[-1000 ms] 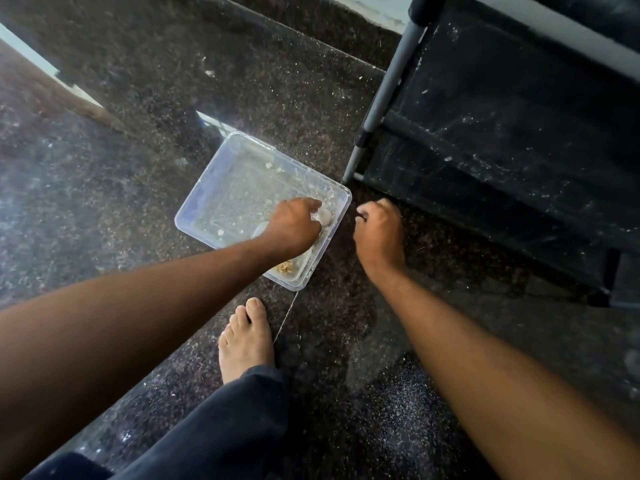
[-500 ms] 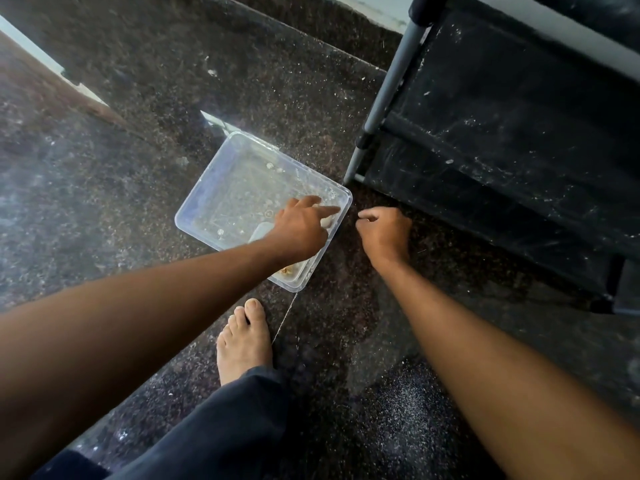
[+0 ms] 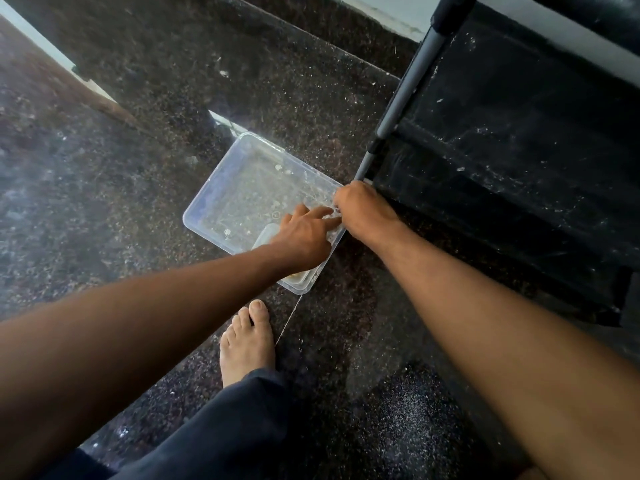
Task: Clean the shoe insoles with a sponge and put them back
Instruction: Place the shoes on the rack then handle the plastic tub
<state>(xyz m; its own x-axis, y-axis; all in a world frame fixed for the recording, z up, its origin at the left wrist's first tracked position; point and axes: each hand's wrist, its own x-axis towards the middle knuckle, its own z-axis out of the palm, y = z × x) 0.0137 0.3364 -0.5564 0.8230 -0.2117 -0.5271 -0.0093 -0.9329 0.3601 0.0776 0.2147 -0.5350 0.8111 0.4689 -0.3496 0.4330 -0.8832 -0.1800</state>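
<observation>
Left hand (image 3: pixel 304 233) reaches into the clear plastic tub (image 3: pixel 221 188), fingers extended; right hand (image 3: pixel 363 211) curls over its rim. No legible writing.

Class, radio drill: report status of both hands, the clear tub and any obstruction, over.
Left hand open, fingers straight over clear plastic tub. Right hand curled at tub's near rim; grip unclear. Black shoe rack close beside.

1. Both forearms (image 3: pixel 156 317) are bare, with no sleeves, watch or bands in view.
2. Left hand (image 3: pixel 304 237) and right hand (image 3: pixel 363 211) carry no gloves or rings.
3. One foot (image 3: pixel 247 341) is bare.
4. A dark navy trouser leg (image 3: pixel 221 431) covers the ankle.
</observation>
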